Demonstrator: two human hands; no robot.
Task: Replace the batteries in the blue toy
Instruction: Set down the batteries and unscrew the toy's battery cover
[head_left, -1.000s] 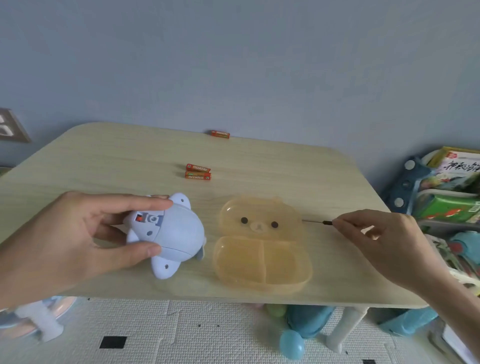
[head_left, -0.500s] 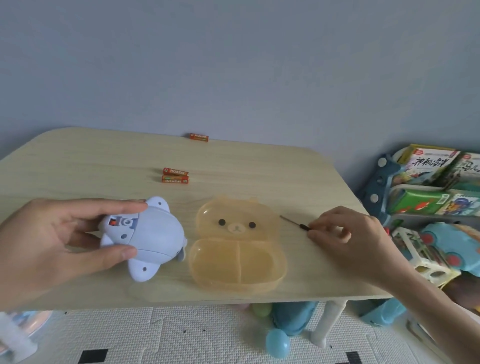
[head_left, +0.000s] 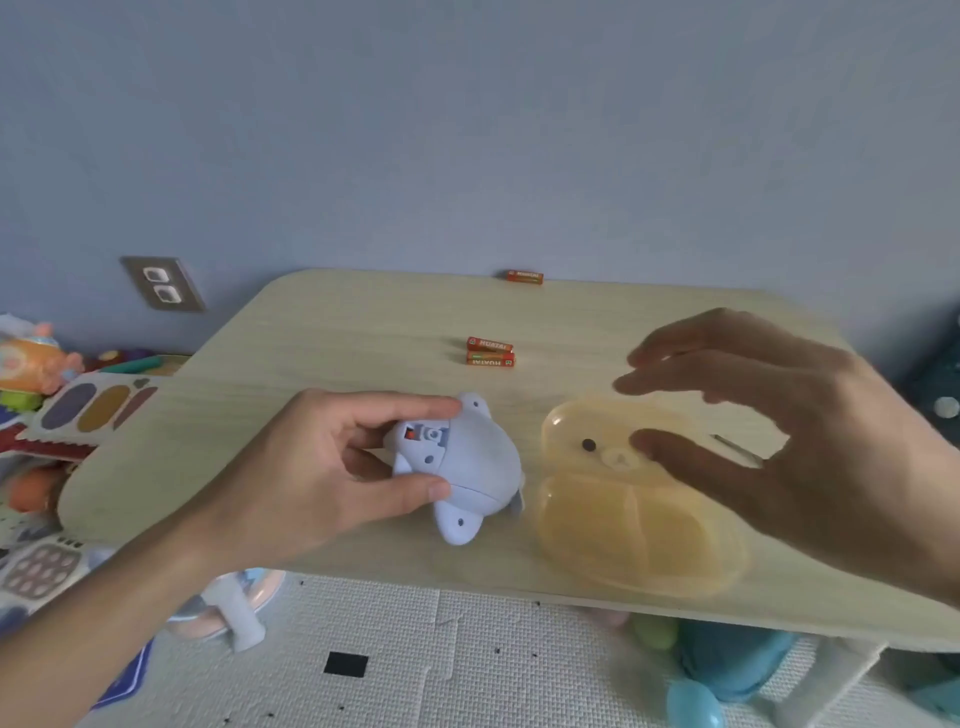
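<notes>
On the table, the right hand hovers above the orange bear case, fingers spread, holding nothing (it is blurred). Just left of the case, the left hand grips the blue toy, which rests on the table. Two batteries lie beyond the case.

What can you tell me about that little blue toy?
The blue toy looks like smooth pale-blue plastic: a rounded body with stubby fins and small holes. An open recess at its left end shows something orange-red inside. It rests on the wooden table, left of the orange bear case. The left hand grips it, fingers over the top, thumb on the near side.
</notes>
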